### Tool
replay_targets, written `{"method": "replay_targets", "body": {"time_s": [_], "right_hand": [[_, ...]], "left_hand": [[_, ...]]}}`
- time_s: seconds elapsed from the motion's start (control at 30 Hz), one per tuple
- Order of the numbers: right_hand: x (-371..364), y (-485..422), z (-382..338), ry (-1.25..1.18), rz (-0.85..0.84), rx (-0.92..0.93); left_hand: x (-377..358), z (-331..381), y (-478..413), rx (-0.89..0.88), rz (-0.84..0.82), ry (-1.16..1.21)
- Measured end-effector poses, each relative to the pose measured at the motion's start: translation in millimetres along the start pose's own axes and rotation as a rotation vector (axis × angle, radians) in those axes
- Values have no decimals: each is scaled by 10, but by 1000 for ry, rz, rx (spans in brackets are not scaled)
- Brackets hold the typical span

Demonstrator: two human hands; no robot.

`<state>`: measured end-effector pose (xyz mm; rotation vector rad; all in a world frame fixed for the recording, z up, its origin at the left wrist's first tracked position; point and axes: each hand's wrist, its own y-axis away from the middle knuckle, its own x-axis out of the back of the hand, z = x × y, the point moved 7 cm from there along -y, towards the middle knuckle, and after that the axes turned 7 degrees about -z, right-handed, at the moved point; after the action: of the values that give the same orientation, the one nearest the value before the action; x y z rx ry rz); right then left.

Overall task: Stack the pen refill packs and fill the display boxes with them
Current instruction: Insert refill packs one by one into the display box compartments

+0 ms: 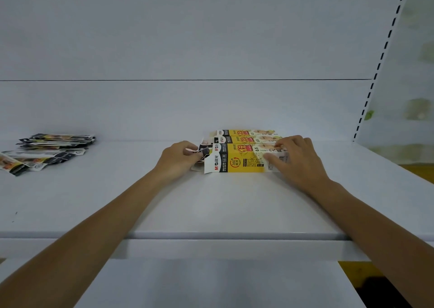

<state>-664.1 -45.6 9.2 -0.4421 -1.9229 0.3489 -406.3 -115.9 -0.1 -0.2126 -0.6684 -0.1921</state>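
Three yellow display boxes lie side by side on the white shelf (211,202). The nearest box (239,161) has its left end open. My left hand (178,159) pinches the black-and-white ends of refill packs (204,150) that stick out of that open end. My right hand (298,159) rests flat on the right end of the nearest box, thumb on its front face. The other two boxes (244,136) lie behind it. A loose pile of refill packs (47,151) sits at the far left of the shelf.
The shelf's back panel rises right behind the boxes. A slotted upright (375,73) bounds the shelf at the right. The shelf's front edge (211,235) runs under my forearms, with a lower shelf (211,284) below.
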Motion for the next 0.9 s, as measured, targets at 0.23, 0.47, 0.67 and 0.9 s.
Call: {"method": "replay_targets", "body": {"time_s": [0.23,0.47,0.67,0.9], "right_hand": [[10,-4,-4,-11,2,9],[14,-30,31,-42,12,18],[2,-51,33,-12,10,-14],[4,-47,33,-15,11,-32]], "left_hand": [[-37,39,-69,5,-36,202],[-344,223,-77,45,-321,417],[-107,76,-77,48,-113,194],[-43,9,-165,-18,-19,-200]]}}
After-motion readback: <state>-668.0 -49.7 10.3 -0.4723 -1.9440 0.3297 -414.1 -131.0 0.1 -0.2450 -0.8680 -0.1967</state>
